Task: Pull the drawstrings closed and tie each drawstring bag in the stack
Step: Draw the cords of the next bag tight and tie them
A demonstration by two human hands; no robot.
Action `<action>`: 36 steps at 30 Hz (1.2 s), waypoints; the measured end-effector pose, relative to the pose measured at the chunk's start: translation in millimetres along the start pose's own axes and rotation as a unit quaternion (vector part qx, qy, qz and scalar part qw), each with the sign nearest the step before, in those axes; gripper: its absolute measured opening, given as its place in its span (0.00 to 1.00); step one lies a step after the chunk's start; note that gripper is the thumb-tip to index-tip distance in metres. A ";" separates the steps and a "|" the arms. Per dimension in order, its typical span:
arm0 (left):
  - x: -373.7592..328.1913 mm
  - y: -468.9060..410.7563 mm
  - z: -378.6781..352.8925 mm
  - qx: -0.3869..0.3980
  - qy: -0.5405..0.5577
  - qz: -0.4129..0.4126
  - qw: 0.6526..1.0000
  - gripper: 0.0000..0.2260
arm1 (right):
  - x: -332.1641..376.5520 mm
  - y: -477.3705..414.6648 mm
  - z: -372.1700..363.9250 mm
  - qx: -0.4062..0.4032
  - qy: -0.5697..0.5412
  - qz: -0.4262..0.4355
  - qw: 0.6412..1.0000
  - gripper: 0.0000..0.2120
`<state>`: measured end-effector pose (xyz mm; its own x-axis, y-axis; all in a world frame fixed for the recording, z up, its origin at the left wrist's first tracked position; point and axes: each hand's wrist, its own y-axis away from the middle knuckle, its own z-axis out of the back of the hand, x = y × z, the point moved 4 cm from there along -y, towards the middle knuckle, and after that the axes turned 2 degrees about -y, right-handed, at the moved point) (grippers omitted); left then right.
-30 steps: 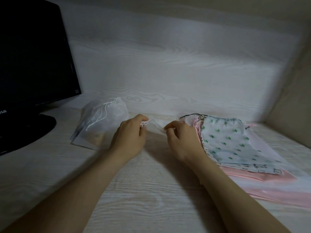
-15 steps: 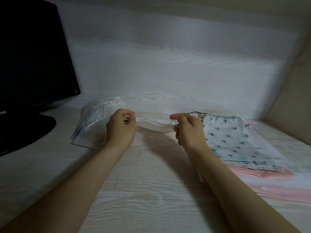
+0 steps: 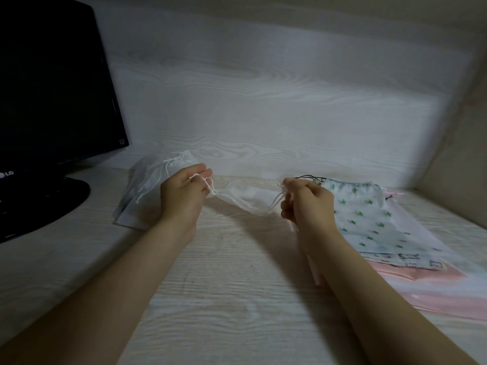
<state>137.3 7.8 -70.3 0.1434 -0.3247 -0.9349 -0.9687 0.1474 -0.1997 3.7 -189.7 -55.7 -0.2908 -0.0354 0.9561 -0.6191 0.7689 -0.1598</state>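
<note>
pale desk [image 3: 232, 299] | white bag [image 3: 245, 197] stretched between hands, drawstrings pinched

A dark monitor [image 3: 52, 88] at ten o'clock is running off the left and top edges. Both forearms are leaving the picture at the bottom edge. At three o'clock a cactus-print bag [image 3: 369, 219] is covering most of the stack, and the pink bag [image 3: 448, 299] beneath is running past the right edge. The left hand [image 3: 181, 196] is hiding the near side of a white bag [image 3: 150, 185] at eleven o'clock. The right hand's [image 3: 308, 204] curled fingers [image 3: 287, 206] are concealing where the sheer bag's [image 3: 245, 198] cord [image 3: 276, 200] is ending.
</note>
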 end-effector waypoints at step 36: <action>-22.6 -3.6 1.7 0.017 -0.160 -0.079 0.984 0.13 | 19.9 6.2 -1.3 0.064 0.349 0.259 0.898 0.15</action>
<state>137.8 16.2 -49.0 0.3539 -0.0362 -0.9346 -0.9225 0.1509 -0.3552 -5.0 -184.8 -37.4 -0.0628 0.7500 0.6585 -0.6245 0.4851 -0.6121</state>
